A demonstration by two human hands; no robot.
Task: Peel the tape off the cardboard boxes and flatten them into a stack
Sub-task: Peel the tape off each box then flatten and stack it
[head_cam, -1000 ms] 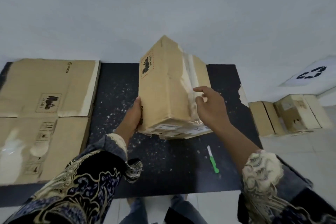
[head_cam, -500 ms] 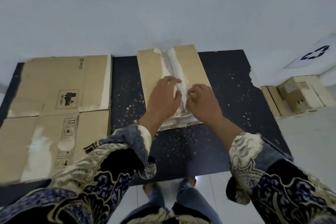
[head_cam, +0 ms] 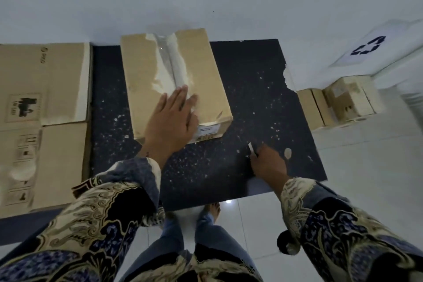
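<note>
One sealed box (head_cam: 176,84) lies on the dark mat (head_cam: 263,98), tape (head_cam: 171,64) still along its seam.
Left hand (head_cam: 171,123) presses flat, fingers straight; right hand (head_cam: 267,162) pinches a small knife (head_cam: 251,149). A slipping blade could nick the left fingers holding the box.

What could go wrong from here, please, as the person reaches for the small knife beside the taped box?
1. The right hand closes on the small knife with its pale blade exposed, near the fingers; a hurried grab might nick them.
2. The left hand lies flat on the cardboard box, right on the clear tape seam; a cut drawn along it could reach that hand.
3. The box sits unsupported on the dark mat and may slide.
</note>
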